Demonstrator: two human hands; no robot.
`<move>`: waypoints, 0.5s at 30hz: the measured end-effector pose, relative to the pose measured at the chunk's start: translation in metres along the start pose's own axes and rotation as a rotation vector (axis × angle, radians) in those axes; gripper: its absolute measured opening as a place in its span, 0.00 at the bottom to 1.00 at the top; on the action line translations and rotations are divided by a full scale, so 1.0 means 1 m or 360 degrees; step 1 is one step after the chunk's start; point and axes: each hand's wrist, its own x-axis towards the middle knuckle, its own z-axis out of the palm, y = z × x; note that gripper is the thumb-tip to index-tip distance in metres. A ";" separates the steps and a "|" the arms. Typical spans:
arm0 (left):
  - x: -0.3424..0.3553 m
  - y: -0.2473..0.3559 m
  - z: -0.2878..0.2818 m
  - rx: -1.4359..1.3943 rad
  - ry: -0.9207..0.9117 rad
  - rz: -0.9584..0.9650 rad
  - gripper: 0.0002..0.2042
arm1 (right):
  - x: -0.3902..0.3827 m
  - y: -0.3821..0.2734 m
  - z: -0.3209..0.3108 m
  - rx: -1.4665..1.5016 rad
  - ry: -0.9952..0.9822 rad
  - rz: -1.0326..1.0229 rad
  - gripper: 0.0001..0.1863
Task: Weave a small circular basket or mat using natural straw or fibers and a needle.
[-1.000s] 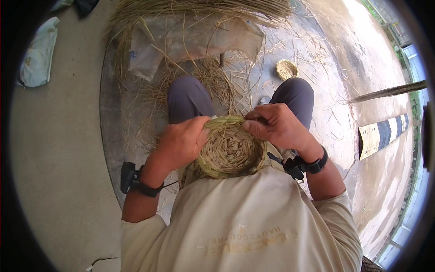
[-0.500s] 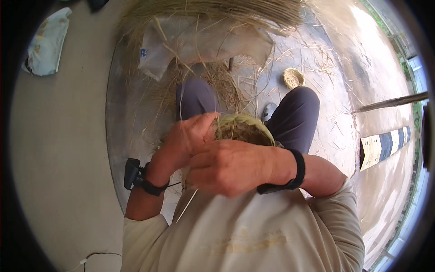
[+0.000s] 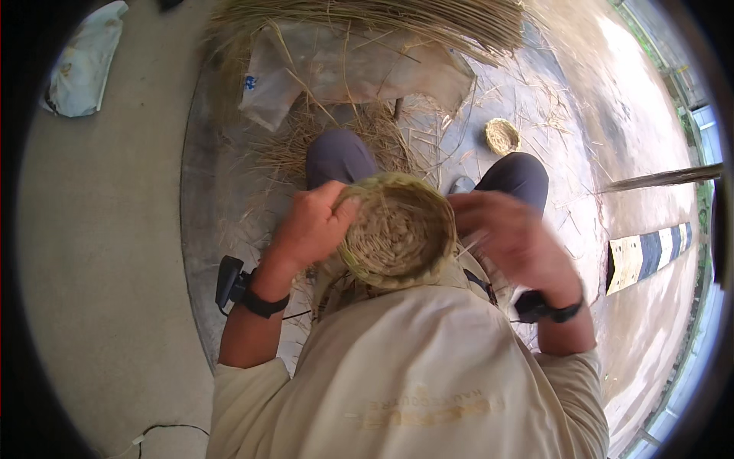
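Observation:
A round woven straw basket [image 3: 396,233], greenish at the rim, sits above my lap with its hollow facing up. My left hand [image 3: 313,226] is closed on its left rim, thumb at the edge. Beside the right rim, my right hand [image 3: 505,233] is smeared by motion; a thin pale strand shows near its fingers, and I cannot tell whether it grips that or the rim. Each wrist wears a black strapped device [image 3: 235,283]. My grey-trousered knees are beyond the basket.
Long straw bundles [image 3: 382,19] and a translucent plastic sheet [image 3: 359,65] are ahead, with loose straw [image 3: 344,122] on the ground. A smaller basket [image 3: 502,136] lies beyond my right knee. A white sack [image 3: 84,57] is at left; a striped board [image 3: 650,256] and thin pole [image 3: 661,174] at right.
My right hand crossed over the basket half a second ago and is now out at its right side. The basket's inside shows again, and my left hand still holds the rim.

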 end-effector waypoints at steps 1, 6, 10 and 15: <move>-0.002 -0.003 -0.007 0.0024 0.0082 -0.0050 0.12 | -0.028 0.005 -0.023 0.0048 0.0199 0.0350 0.17; -0.002 -0.029 -0.038 0.0351 0.0449 -0.0139 0.12 | -0.149 0.021 -0.100 -0.0316 0.1286 0.1203 0.20; 0.001 -0.016 -0.033 0.0382 0.0446 -0.0081 0.12 | -0.166 0.019 -0.075 0.0297 0.1564 0.1279 0.18; 0.006 0.006 -0.016 0.0308 0.0393 0.0186 0.09 | -0.029 -0.020 0.022 0.0179 0.0443 0.0680 0.14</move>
